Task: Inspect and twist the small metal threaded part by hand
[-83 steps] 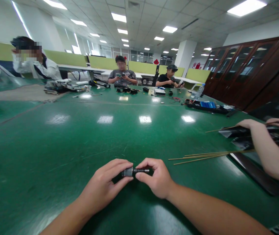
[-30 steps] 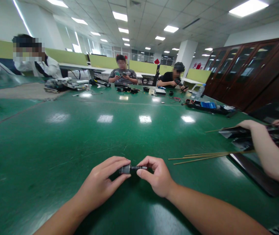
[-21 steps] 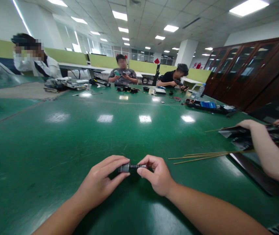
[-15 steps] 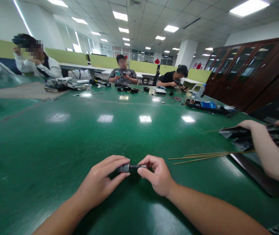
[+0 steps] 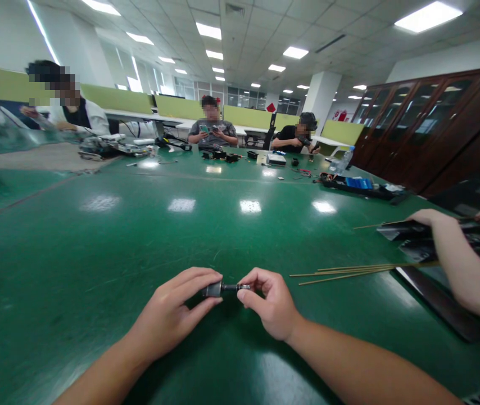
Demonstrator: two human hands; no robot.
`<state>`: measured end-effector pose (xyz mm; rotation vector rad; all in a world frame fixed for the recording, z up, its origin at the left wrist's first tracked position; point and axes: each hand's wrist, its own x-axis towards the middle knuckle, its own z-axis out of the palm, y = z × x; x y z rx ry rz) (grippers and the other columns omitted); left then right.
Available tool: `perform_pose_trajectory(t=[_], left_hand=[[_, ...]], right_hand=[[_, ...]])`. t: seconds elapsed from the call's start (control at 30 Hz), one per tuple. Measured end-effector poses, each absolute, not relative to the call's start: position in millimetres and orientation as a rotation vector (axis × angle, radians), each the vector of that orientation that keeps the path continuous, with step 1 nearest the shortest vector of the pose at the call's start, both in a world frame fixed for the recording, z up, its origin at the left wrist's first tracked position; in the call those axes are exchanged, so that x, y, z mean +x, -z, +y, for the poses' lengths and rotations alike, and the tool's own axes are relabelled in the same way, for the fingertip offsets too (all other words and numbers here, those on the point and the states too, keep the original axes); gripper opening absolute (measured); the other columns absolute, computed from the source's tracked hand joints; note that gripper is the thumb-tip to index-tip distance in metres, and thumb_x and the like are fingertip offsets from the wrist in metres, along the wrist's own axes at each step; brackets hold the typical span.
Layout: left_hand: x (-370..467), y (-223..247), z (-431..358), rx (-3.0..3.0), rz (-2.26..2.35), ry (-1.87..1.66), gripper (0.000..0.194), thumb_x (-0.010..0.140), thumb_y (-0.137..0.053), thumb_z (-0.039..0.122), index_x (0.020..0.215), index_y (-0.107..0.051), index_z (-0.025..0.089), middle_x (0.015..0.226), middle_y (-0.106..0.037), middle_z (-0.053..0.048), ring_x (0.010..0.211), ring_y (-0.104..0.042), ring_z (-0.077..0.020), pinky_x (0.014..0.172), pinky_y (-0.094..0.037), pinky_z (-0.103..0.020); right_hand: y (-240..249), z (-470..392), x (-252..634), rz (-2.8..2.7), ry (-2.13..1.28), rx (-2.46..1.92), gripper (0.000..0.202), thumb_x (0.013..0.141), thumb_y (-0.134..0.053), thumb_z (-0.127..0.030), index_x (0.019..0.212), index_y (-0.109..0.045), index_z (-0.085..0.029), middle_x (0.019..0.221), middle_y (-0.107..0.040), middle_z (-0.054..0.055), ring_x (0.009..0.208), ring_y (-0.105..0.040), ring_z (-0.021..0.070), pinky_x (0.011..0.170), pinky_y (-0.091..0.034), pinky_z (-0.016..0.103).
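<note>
Between thumb and fingers, my left hand grips a short dark grey cylinder above the green table. A thin black rod runs from its right end toward my right hand. Thumb and curled fingers of that hand pinch the rod's far end, where small light marks show. The cylinder and rod lie in one line, nearly level. What kind of part this is, I cannot make out, and my fingers cover both of its ends.
Thin brass-coloured rods lie right of my right hand, beside a dark flat panel. A co-worker's arm reaches over black parts there. Farther back are a black tray, a bottle, electronics and three seated people.
My hands keep nearly the same place and grip; the marked end of the rod looks slightly different between my right fingers. The person at far left has lowered a hand from the head.
</note>
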<state>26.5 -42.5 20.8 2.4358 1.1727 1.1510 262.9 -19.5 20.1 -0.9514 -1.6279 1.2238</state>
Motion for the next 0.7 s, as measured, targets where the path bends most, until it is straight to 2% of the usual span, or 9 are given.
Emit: perform_pose_trajectory(t=[0.7], left_hand=[[25.6,-21.5,-40.3,2.454,1.181,-1.188,0.036,0.088,-0.068,0.019,0.123,-0.063,0.024,0.12,-0.066,-0.008,0.111,-0.064,-0.019,0.095,-0.056,-0.032]], right_hand=[[-19.7,-19.2,263.7,-1.642,-1.182,-0.966,0.014,0.084,-0.071,-0.029,0.085,-0.068,-0.015,0.069,-0.064,0.001,0.065,-0.057,0.0145,0.064,-0.045,0.027]])
